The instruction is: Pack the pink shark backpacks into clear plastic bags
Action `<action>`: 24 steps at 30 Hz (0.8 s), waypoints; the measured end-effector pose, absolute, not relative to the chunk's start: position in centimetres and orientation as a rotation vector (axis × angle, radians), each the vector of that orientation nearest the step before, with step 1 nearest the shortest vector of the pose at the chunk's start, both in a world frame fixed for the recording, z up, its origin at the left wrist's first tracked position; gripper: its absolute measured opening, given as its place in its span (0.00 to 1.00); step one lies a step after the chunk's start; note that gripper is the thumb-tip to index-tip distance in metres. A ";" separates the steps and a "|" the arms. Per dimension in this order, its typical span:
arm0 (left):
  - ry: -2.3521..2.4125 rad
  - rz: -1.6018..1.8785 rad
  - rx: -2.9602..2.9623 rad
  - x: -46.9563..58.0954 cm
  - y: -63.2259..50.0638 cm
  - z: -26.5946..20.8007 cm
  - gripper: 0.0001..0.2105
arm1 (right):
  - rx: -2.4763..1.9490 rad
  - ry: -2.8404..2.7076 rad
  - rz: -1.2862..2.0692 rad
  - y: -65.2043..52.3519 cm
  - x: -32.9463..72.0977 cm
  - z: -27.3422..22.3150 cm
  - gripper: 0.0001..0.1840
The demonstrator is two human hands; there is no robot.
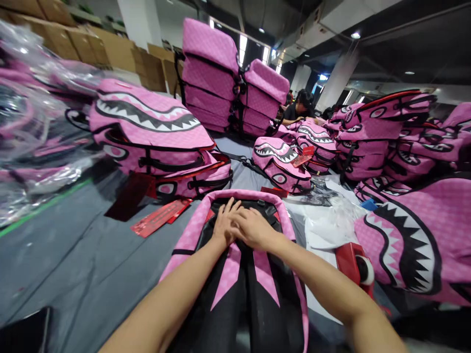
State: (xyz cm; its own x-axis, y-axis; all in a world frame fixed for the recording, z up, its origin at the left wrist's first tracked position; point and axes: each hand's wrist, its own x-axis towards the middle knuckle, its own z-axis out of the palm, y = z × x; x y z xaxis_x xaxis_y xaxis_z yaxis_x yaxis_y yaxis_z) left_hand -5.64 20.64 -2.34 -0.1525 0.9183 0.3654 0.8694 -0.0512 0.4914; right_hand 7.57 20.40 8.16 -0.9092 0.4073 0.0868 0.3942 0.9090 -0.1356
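Backpack [245,294] centre front on tabletop [73,255]. Beyond it, left: stacked backpacks [147,122], hang tags [160,218] before them; plastic-wrapped bags [25,130] farther left. Behind: two backpack piles [210,78]. Right: tape dispenser [346,264], then another backpack [412,240]. Back left: cardboard boxes [117,54].

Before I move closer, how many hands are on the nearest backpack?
2: the left hand and the right hand, overlapping near the top of the pink-and-black backpack. One partly hides the other; no third shows.

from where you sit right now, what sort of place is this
Probably a bag factory or packing workshop: pink bags stacked in matching piles, cardboard boxes along the side, and clear plastic wrap around more pink goods.
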 end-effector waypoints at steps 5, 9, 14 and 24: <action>2.002 0.988 2.008 -5.3 19.5 0.4 0.17 | -0.569 -2.909 0.274 13.8 14.7 4.8 0.18; 1.535 0.792 2.201 -4.1 14.0 3.9 0.18 | -0.704 -2.874 0.207 14.5 13.3 -0.4 0.20; 0.720 0.478 2.626 -2.1 3.9 4.6 0.14 | -0.729 -2.767 0.167 15.4 11.7 -2.6 0.20; 1.201 0.645 2.861 -1.9 4.4 -3.8 0.13 | -0.519 -2.740 0.271 12.9 13.3 4.7 0.14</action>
